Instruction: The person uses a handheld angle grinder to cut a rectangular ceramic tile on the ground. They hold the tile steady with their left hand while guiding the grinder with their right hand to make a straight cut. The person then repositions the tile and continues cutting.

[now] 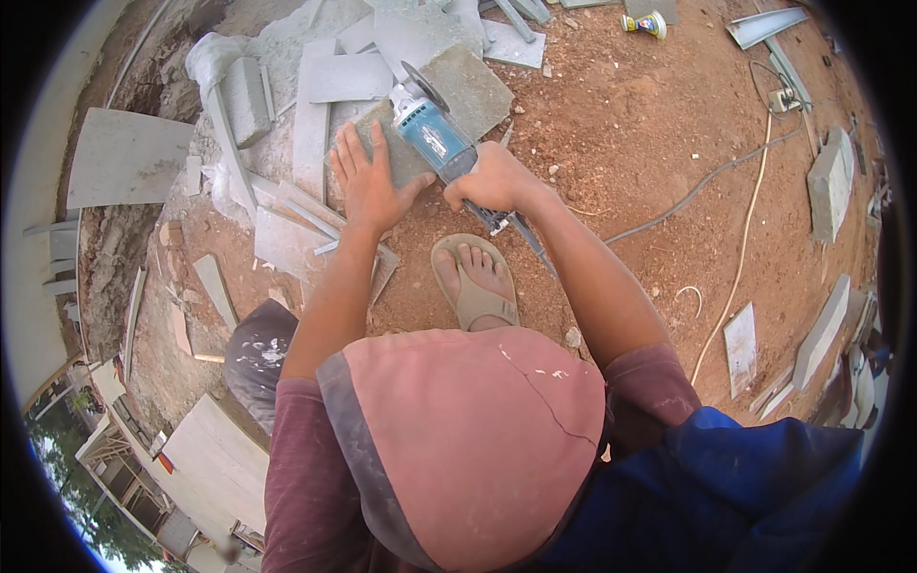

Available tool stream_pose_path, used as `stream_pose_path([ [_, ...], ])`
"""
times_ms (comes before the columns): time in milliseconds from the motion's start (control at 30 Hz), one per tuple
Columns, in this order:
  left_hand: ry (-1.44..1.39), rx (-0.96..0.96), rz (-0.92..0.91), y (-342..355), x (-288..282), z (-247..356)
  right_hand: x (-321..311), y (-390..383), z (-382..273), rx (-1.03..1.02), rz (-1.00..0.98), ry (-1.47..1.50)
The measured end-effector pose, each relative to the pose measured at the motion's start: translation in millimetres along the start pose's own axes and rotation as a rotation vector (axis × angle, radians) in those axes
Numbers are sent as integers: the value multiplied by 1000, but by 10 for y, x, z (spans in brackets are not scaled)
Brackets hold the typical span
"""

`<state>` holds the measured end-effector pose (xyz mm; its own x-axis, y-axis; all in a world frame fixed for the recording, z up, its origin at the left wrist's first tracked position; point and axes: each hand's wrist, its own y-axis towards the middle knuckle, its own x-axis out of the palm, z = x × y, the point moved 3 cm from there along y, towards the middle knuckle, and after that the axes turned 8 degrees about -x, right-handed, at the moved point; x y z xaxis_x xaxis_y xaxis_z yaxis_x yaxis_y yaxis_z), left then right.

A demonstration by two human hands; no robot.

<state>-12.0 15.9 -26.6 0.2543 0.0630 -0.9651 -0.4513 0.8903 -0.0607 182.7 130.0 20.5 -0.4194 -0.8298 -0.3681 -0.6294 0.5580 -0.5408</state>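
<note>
A teal angle grinder (432, 136) is in my right hand (499, 181), which wraps around the rear of its body. The dark cutting disc (426, 89) at its far end stands over the grey stone slabs; whether it touches them I cannot tell. My left hand (371, 186) lies flat with fingers spread on a grey stone slab (390, 134), just left of the grinder. Another rough grey slab (468, 91) lies beyond the disc. The grinder's grey cord (530, 244) leaves its rear end below my right wrist.
Cut slabs and strips (353, 76) pile up ahead and to the left. My sandalled foot (475, 282) stands close below the grinder. A grey cable (669, 205) and a pale cable (750, 244) cross the red soil on the right. A small yellow-and-white tub (646, 25) lies far ahead.
</note>
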Motion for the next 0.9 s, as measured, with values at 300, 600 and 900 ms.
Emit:
stream_pose_path([
  [300,-5,5,6,-4,-15,7,6,30,32,23,-25,-6],
  [600,-8,1,7,-7,-22,19,-6,-3,19,24,-37,-19],
  [900,-11,4,8,-11,-12,16,-6,-29,38,15,-44,-32],
])
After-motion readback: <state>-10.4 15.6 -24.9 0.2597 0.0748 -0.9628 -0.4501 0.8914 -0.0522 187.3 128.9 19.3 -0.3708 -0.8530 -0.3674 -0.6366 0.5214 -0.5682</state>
